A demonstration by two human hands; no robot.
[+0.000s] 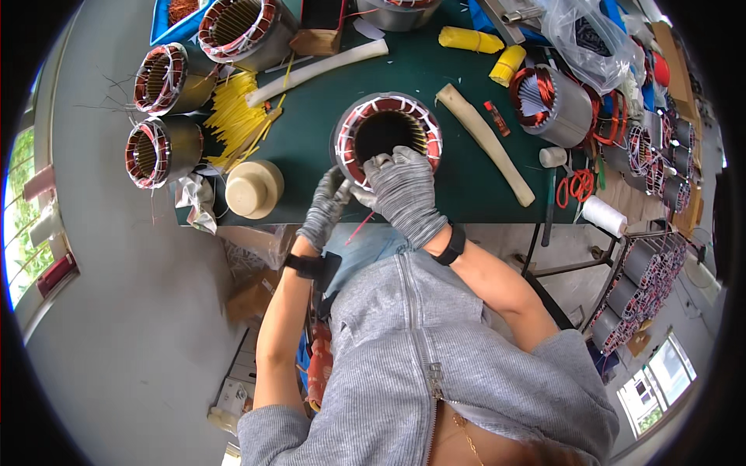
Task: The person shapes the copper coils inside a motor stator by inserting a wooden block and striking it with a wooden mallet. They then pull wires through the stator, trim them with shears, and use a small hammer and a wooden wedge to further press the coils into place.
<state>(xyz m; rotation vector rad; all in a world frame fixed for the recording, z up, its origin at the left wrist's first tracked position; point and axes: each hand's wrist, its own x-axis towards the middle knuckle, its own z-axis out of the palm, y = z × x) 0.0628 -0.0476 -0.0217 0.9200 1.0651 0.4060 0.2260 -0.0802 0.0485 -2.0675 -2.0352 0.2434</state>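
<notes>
The head-worn fisheye looks steeply down past the jacket (373, 311) toward the bench (470, 198). It sits near, with the left hand (325, 208) and right hand (406, 196) just above centre; the wall (132, 311) bends along the round left rim.

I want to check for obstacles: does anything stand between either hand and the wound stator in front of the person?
Apart from the gloves, nothing visible: the left hand and right hand are both at the near rim of the stator. The beige block stands clear, to the left.
</notes>
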